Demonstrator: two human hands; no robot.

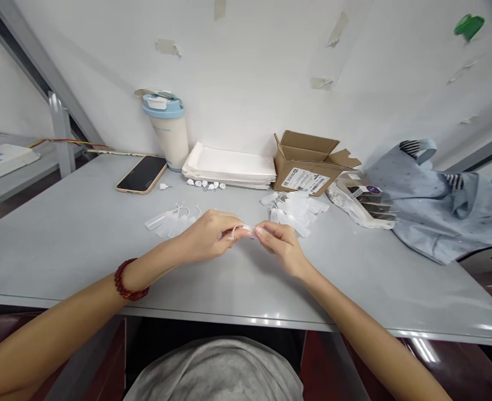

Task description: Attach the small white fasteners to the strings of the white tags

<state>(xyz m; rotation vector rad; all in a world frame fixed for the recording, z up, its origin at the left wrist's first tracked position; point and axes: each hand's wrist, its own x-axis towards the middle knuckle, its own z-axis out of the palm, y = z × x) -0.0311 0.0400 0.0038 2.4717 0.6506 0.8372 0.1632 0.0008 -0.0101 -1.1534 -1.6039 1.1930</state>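
Observation:
My left hand (212, 236) is closed in a pinch on a small translucent white plastic piece with a thin curved strap (234, 229). The fingertips of my right hand (282, 245) pinch the piece's other end, and both hands hide most of it. Behind my left hand lies a small pile of translucent plastic pieces with curved straps (173, 221). Beyond my right hand is a larger heap of flat translucent plastic pieces (296, 211). Several small white pointed tips (204, 184) sit in a row farther back, with a single tip (164, 186) to their left.
A phone (142, 174) and a lidded cup (170, 136) stand at the back left of the grey table (246, 295). Along the wall are a stack of white envelopes (233, 161) and an open cardboard box (308, 161). Right of these lie a plastic packet (366, 203) and a light-blue cloth bag (433, 206).

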